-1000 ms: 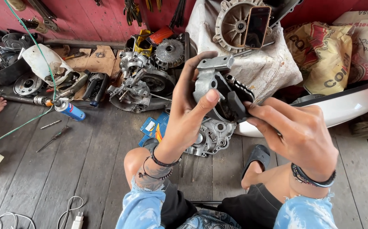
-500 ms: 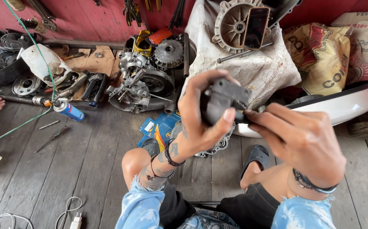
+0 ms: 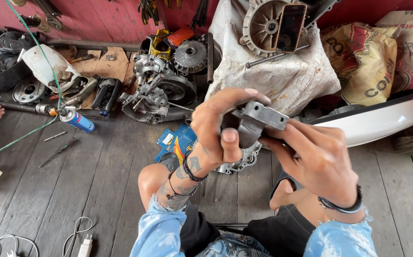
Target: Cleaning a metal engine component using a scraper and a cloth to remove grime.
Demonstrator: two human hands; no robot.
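Two bare hands meet over the knees, both closed on one grey cast-metal part (image 3: 256,121) held up in the middle of the view. The left hand (image 3: 218,131) wraps it from the left, fingers curled over the top and thumb pressed on its near face. The right hand (image 3: 318,159) grips it from the right, fingers reaching under its flat flanged end. How the part is shaped underneath is hidden by the fingers.

Below the hands, on the grey plank floor (image 3: 97,190), a round engine cover (image 3: 242,159) lies partly hidden, with a blue and yellow packet (image 3: 175,143) just left of it. Farther off sits a dismantled engine block (image 3: 156,95), and left of that a blue spray can (image 3: 78,120) beside a green hose (image 3: 30,131). A screwdriver (image 3: 56,152) lies near the can. At far centre a dirty white cloth (image 3: 282,71) covers a bulky shape, with a round housing (image 3: 263,24) and a dark phone (image 3: 291,26) propped on top. A white curved panel (image 3: 378,121) lies to the right, printed sacks (image 3: 373,57) behind it. A white plug and cable (image 3: 85,242) lie near left.
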